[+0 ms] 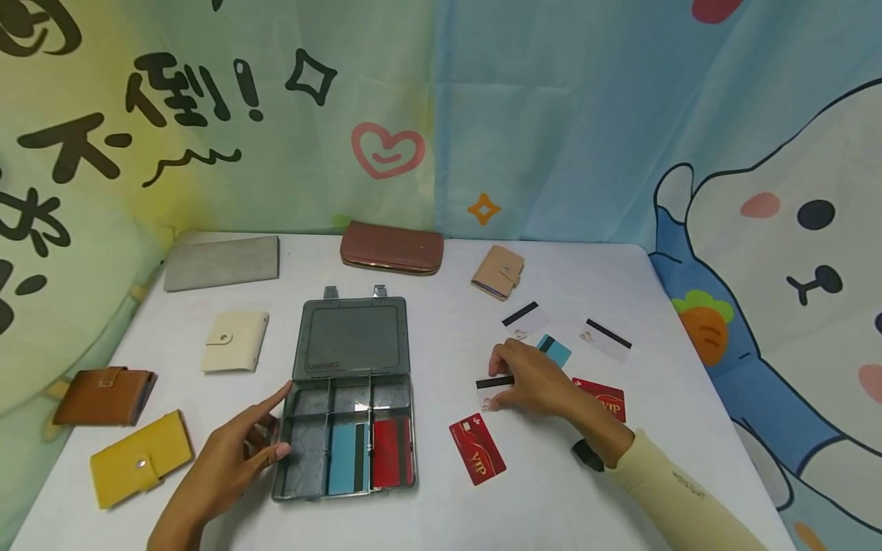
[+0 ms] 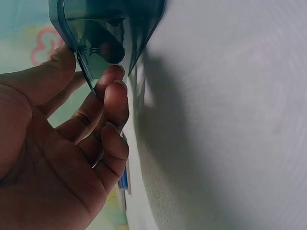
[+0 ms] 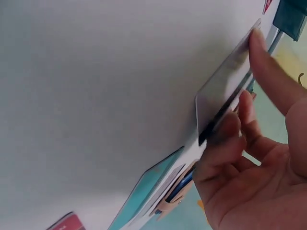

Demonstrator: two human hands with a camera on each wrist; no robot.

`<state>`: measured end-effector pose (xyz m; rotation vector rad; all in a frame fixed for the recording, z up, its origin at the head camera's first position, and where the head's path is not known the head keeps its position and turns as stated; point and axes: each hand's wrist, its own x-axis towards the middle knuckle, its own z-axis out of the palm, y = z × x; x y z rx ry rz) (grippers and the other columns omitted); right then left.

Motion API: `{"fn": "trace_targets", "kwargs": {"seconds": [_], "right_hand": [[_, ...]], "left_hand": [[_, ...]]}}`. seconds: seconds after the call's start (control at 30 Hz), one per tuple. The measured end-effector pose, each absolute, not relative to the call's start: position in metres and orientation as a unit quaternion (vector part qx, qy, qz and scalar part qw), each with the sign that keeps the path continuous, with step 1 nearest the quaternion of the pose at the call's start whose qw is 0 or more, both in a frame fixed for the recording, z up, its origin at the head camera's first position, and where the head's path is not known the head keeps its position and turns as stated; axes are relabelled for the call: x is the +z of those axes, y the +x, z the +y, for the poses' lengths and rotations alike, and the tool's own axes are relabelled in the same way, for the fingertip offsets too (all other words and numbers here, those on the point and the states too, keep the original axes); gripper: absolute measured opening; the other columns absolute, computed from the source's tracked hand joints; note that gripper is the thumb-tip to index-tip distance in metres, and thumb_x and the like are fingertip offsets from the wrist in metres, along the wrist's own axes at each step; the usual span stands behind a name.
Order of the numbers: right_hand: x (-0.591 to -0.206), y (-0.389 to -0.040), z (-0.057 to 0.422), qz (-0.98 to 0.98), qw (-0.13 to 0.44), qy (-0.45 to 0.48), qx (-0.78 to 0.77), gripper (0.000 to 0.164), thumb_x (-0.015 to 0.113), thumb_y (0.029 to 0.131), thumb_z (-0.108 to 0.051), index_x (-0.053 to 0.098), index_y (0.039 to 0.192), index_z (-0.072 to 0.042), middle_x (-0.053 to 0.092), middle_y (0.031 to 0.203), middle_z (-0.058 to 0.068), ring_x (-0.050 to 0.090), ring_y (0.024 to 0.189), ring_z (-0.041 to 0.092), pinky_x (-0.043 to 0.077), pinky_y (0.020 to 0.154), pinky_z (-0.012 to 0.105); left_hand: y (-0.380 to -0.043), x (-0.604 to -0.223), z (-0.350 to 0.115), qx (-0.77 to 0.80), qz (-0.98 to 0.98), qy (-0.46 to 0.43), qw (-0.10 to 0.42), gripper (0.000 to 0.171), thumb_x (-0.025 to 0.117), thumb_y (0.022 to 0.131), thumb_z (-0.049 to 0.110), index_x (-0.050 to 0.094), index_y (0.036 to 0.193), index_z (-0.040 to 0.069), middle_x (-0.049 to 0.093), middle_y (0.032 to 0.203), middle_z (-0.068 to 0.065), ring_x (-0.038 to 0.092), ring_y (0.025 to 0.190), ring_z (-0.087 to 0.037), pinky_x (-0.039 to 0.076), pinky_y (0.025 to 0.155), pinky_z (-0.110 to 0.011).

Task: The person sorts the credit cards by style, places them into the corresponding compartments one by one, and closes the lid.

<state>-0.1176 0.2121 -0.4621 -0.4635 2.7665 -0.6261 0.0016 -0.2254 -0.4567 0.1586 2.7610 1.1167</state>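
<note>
A grey translucent plastic box (image 1: 303,459) with a divided base lies with its lid (image 1: 354,337) raised. A blue card (image 1: 342,459) and a red card (image 1: 389,451) with dark stripes fill two of its front compartments. My left hand (image 1: 230,451) holds the box's left side, its fingertips at the box corner (image 2: 108,24) in the left wrist view. My right hand (image 1: 534,379) pinches a white card with a black stripe (image 1: 488,392) between thumb and fingers. In the right wrist view this white card (image 3: 223,88) is held by its edges; its height over the table is unclear.
Two red VIP cards (image 1: 478,449) (image 1: 602,398), a blue card (image 1: 553,350) and two white cards (image 1: 524,320) (image 1: 606,339) lie around my right hand. Wallets in yellow (image 1: 141,459), brown (image 1: 103,398), cream (image 1: 234,342), grey (image 1: 220,262), maroon (image 1: 391,247) and tan (image 1: 498,272) line the left and back.
</note>
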Motion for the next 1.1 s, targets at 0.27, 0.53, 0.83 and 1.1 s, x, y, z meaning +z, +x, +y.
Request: {"fn": "trace_targets", "kwargs": {"seconds": [0.27,0.53,0.83,1.1], "right_hand": [[-0.455,-0.122,0.208,0.949,0.089,-0.171,-0.249,0.022,0.083,0.083,-0.025,0.065,0.097,-0.024,0.059,0.079,-0.009,0.053,0.072,0.011,0.047,0.069,0.028],[-0.446,-0.118,0.185,0.911,0.074,-0.215,-0.345,0.036,0.068,0.096,-0.018,0.062,0.129,-0.032,0.058,0.085,-0.007,0.053,0.066,0.014,0.048,0.059,0.025],[-0.438,-0.102,0.14,0.841,0.158,-0.218,-0.469,0.035,0.076,0.09,-0.024,0.064,0.122,-0.027,0.061,0.083,-0.004,0.059,0.06,0.021,0.051,0.053,0.028],[-0.441,-0.092,0.096,0.775,0.221,-0.26,-0.532,0.033,0.074,0.091,-0.022,0.063,0.122,-0.02,0.068,0.078,-0.001,0.063,0.064,0.031,0.053,0.059,0.03]], "left_hand": [[0.001,-0.457,-0.226,0.366,0.926,0.057,0.078,0.085,0.077,0.085,0.015,0.032,0.157,0.031,0.061,0.104,-0.004,0.052,0.073,-0.002,0.046,0.063,-0.022],[0.001,-0.456,-0.226,0.364,0.926,0.053,0.077,0.085,0.077,0.085,0.014,0.033,0.156,0.03,0.062,0.104,-0.005,0.052,0.073,-0.003,0.046,0.062,-0.022],[0.002,-0.457,-0.224,0.367,0.926,0.053,0.071,0.084,0.077,0.085,0.015,0.034,0.156,0.03,0.062,0.104,-0.005,0.052,0.071,-0.003,0.045,0.061,-0.022],[0.001,-0.456,-0.223,0.365,0.927,0.047,0.076,0.084,0.077,0.086,0.016,0.033,0.156,0.032,0.062,0.105,-0.005,0.052,0.071,-0.003,0.045,0.061,-0.022]]}}
